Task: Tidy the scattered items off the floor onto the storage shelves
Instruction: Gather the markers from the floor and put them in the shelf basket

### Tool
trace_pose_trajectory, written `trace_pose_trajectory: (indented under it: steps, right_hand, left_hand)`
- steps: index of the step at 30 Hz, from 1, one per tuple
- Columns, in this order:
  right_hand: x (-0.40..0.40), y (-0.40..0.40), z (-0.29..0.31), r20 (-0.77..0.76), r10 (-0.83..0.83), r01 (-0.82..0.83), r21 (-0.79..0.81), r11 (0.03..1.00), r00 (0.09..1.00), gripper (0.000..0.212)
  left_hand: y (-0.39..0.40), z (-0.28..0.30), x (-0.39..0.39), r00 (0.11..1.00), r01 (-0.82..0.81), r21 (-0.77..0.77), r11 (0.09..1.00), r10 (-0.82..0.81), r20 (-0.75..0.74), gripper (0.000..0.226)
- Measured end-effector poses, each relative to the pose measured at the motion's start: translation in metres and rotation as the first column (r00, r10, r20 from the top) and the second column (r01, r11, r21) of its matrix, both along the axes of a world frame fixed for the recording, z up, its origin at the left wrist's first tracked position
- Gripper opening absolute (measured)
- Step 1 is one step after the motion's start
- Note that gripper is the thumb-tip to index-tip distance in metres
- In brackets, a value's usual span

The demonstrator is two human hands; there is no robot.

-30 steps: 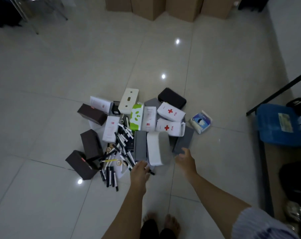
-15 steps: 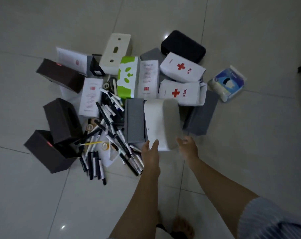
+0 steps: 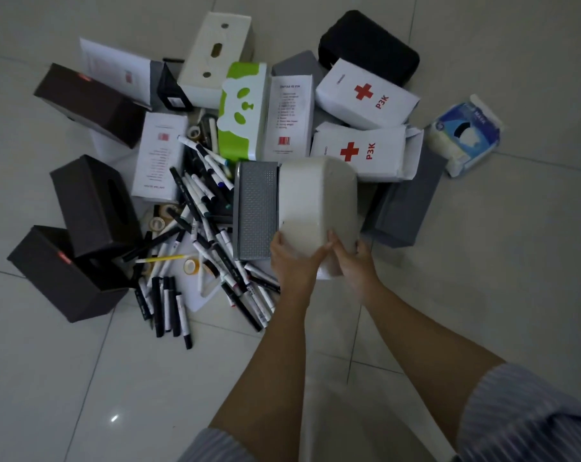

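We hold the white box [image 3: 315,201] with both hands: left hand [image 3: 290,258] and right hand [image 3: 352,261] grip its near end.

White rounded box [image 3: 315,201] lying atop floor pile

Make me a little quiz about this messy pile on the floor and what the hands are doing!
1. True or false: both hands hold the white box.
2. How many boxes show a red cross? A) one B) two C) four
3. Fill in: the green and white box has a ____ face on it.

Key: 1 true: the left hand and right hand grip its near end. 2 B: the upper P3K box and the lower P3K box. 3 panda.
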State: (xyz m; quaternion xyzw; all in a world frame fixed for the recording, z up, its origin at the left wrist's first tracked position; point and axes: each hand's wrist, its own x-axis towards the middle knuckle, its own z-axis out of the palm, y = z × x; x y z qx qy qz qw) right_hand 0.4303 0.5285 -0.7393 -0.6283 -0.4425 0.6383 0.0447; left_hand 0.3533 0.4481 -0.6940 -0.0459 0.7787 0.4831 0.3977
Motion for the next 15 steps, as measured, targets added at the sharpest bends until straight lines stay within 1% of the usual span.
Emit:
trace_pose_trajectory:
  steps: [2,5,7,8,9,11,12,13,14,15]
  right_hand:
    - [0.005,-0.007,0.017,0.009,-0.007,0.007,0.004,1.0,1.0,0.123]
    - [0.015,-0.015,0.048,-0.044,-0.039,0.039,0.01,0.999,0.998,0.118]
    - [0.017,-0.017,0.078,-0.068,-0.068,0.07,0.031,0.997,0.995,0.115]
    - [0.018,-0.015,0.094,-0.081,-0.069,0.073,0.053,0.996,0.994,0.109]
    - [0.019,-0.013,0.11,-0.094,-0.067,0.073,0.07,0.995,0.993,0.098]
    - [0.02,-0.008,0.138,-0.113,-0.064,0.074,0.084,0.994,0.992,0.073]
    - [0.021,-0.006,0.153,-0.129,-0.068,0.079,0.088,0.993,0.989,0.065]
    - [0.022,-0.004,0.168,-0.151,-0.076,0.09,0.088,0.992,0.986,0.061]
    - [0.023,-0.003,0.182,-0.17,-0.087,0.102,0.083,0.991,0.981,0.065]
    - [0.025,-0.002,0.198,-0.191,-0.102,0.116,0.064,0.991,0.976,0.073]
  left_hand:
    - [-0.001,0.021,-0.001,1.0,-0.003,-0.012,1.0,0.002,-0.015,0.129]
    - [0.0,0.058,-0.003,1.0,0.02,-0.044,0.999,-0.02,-0.01,0.118]
    - [0.001,0.088,-0.003,0.997,0.076,-0.043,0.996,-0.077,-0.015,0.126]
    - [0.001,0.1,-0.003,0.995,0.096,-0.037,0.995,-0.097,-0.024,0.134]
    - [0.001,0.11,-0.004,0.994,0.109,-0.032,0.994,-0.109,-0.017,0.14]
    - [0.0,0.134,-0.005,0.991,0.13,-0.013,0.991,-0.13,-0.005,0.139]
    - [0.001,0.154,-0.005,0.993,0.119,-0.004,0.993,-0.119,0.009,0.132]
    - [0.0,0.173,-0.006,0.996,0.081,0.011,0.997,-0.081,0.038,0.122]
    - [-0.001,0.188,-0.007,0.997,0.024,0.05,0.998,-0.027,0.076,0.109]
    - [-0.002,0.203,-0.008,0.992,-0.038,0.098,0.994,0.026,0.12,0.095]
